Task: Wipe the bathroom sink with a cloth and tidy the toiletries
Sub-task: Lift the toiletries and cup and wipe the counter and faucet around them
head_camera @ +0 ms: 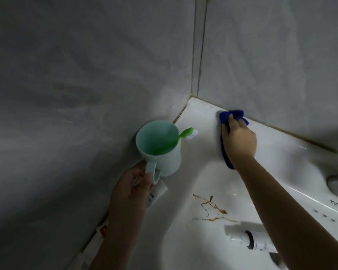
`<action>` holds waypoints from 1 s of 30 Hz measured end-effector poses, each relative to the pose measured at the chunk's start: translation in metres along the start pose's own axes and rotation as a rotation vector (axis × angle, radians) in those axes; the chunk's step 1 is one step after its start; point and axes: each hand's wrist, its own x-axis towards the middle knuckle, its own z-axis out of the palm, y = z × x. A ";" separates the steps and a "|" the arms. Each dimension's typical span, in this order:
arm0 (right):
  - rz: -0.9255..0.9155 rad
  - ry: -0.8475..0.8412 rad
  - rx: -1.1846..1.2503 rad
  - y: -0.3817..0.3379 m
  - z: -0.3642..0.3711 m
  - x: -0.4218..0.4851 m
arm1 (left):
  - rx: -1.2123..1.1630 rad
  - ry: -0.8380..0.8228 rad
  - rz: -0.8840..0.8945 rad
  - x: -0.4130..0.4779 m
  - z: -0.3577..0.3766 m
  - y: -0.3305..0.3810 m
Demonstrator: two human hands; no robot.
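1. grey tiled walls (86, 75) meet in a corner above the basin, with a dark grout seam running down to it.
2. the white sink (203, 172) fills the lower right; brown stains (209, 207) streak the bowl, and a white tube-like bottle (252, 240) lies lower in it.
3. the right hand (238, 141) lies palm down on the back ledge near the corner, pressing a blue cloth (227, 117) flat against the ledge, fingers spread over it.
4. the left hand (131, 188) grips the handle of a mint green mug (160, 149), held just off the left rim by the wall.
5. a green toothbrush (47, 133) stands tilted in the mug, bristles out over the rim.
6. a toothpaste tube (156, 193) shows under the left hand; whether the fingers hold it cannot be told.
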 end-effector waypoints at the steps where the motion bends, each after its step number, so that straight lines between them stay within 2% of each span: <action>1: -0.088 -0.050 -0.014 -0.017 0.008 0.016 | -0.002 0.001 0.002 -0.001 -0.002 0.000; 3: -0.226 -0.124 -0.047 -0.052 0.026 0.043 | -0.032 0.008 0.003 -0.004 -0.006 -0.002; 6: -0.259 -0.125 -0.074 -0.078 0.041 0.059 | -0.071 0.008 0.026 -0.005 -0.011 0.000; 9: -0.223 -0.122 -0.009 -0.052 0.027 0.041 | -0.078 0.010 0.028 -0.006 -0.012 0.000; 12: -0.132 -0.077 -0.049 -0.004 0.007 0.006 | -0.092 -0.032 0.013 -0.007 -0.012 0.002; 14: -0.118 -0.048 -0.089 0.001 0.001 -0.002 | -0.138 -0.031 0.006 -0.008 -0.013 0.001; 18: -0.346 -0.120 -0.123 -0.049 0.025 0.042 | -0.217 -0.035 -0.009 -0.008 -0.015 0.002; 20: -0.383 -0.125 -0.106 -0.067 0.037 0.059 | -0.203 -0.055 0.009 -0.009 -0.019 0.002; 22: -0.409 -0.146 -0.071 -0.061 0.032 0.044 | -0.190 -0.035 0.006 -0.010 -0.021 -0.001; 26: -0.706 -0.247 -0.001 -0.028 0.006 -0.019 | -0.133 -0.012 -0.039 -0.010 -0.020 -0.003; 28: -0.669 -0.270 -0.050 -0.026 0.004 -0.004 | -0.121 -0.008 -0.036 -0.010 -0.019 0.001; 30: -0.417 -0.226 -0.049 -0.032 0.008 0.022 | -0.111 -0.001 -0.009 -0.009 -0.020 0.005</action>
